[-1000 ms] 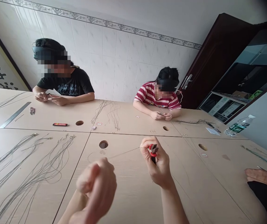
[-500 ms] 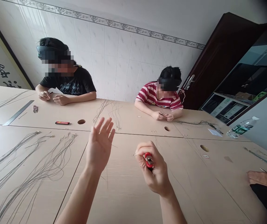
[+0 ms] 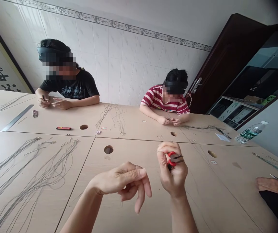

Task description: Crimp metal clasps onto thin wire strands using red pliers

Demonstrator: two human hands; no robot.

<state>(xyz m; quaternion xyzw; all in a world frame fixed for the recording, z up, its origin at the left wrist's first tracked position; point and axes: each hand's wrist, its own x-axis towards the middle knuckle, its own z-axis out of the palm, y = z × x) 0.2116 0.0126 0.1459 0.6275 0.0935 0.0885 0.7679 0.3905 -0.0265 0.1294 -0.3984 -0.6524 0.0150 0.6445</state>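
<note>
Above the near tabletop, my left hand (image 3: 125,183) is turned with its thumb stretched out and its fingers hanging loosely bent and apart, with nothing visible in them. A faint thin strand (image 3: 121,204) shows just below it; whether it touches the hand I cannot tell. My right hand (image 3: 173,171), to the right, is closed round small pliers (image 3: 175,158) with red grips, their metal jaws pointing right. Between that hand's thumb and forefinger, a tiny metal piece (image 3: 156,150) pokes out to the left, too small to name.
Bundles of thin grey cords (image 3: 63,155) lie on the left. Further off are a steel ruler (image 3: 17,118), a red and black box (image 3: 63,128) and round table holes (image 3: 108,149). Two people work opposite; another person's hand (image 3: 273,186) rests at right, near a water bottle (image 3: 252,132).
My left hand has come down and right, from raised with fingers spread to drooping with fingers bent. My right hand has shifted right, turning the pliers so their jaws show sideways.
</note>
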